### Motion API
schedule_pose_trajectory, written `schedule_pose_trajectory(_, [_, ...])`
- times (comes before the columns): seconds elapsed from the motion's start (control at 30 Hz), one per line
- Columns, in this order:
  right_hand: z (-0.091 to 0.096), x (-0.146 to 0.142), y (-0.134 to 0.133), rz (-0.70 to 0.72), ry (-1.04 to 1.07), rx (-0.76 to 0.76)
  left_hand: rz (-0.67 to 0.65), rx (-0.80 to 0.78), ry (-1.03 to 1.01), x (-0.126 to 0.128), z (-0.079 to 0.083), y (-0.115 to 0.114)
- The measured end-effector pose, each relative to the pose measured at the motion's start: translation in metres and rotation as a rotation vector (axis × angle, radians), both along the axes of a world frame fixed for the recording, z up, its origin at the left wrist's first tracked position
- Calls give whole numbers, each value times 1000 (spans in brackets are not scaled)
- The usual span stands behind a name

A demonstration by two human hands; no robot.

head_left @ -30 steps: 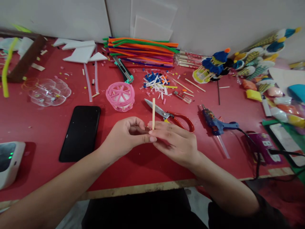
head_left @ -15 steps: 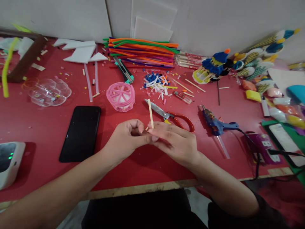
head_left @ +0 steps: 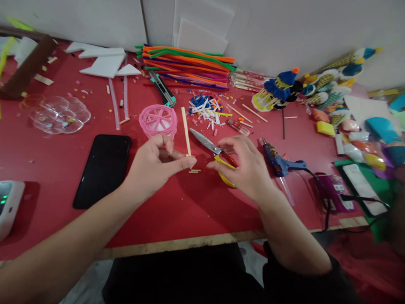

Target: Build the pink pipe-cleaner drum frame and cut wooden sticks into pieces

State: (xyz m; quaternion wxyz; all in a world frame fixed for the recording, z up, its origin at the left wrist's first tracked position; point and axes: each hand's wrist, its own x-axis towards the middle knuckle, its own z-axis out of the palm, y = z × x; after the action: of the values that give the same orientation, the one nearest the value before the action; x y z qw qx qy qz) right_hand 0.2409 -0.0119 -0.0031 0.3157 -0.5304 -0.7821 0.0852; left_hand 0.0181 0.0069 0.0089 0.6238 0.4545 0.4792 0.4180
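My left hand (head_left: 155,162) pinches the bottom of a thin wooden stick (head_left: 186,131) between thumb and fingers, and the stick stands nearly upright, leaning a little left. Two short cut-off stick bits (head_left: 194,171) lie on the red table (head_left: 190,207) just right of that hand. My right hand (head_left: 245,166) is apart from the stick, with its fingers curled round the red and yellow handles of the scissors (head_left: 205,143). The scissors' blades lie on the table pointing up-left.
A black phone (head_left: 103,169) lies to the left, a pink wheel (head_left: 158,120) behind my left hand. A blue glue gun (head_left: 280,162) with its cable lies to the right. Pipe cleaners (head_left: 186,65), a box cutter (head_left: 163,90), a clear tray (head_left: 58,114) and toy birds (head_left: 316,88) line the back.
My right hand let go of the stick and moved right onto the scissors' handles. My left hand carried the stick slightly left and up. Two short stick bits now lie on the table.
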Motion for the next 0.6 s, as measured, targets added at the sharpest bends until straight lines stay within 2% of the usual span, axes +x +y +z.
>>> schedule_pose_trajectory(0.07, [1,17,-1,-82,-184,-76,42,52,39,-2,2,3])
schedule_pose_trajectory(0.17, [-6,33,-6,-66,-339,-153,24,56,48,-2,6,3])
schedule_pose_trajectory(0.33, [-15,32,-1,-198,-451,-260,-20,5,2,1,6,-2])
schedule_pose_trajectory(0.47, [-2,36,0,-209,-453,-302,-53,-9,-19,0,3,-2])
schedule_pose_trajectory(0.6, [17,46,-7,-229,-342,-333,-104,-16,23,-2,0,0])
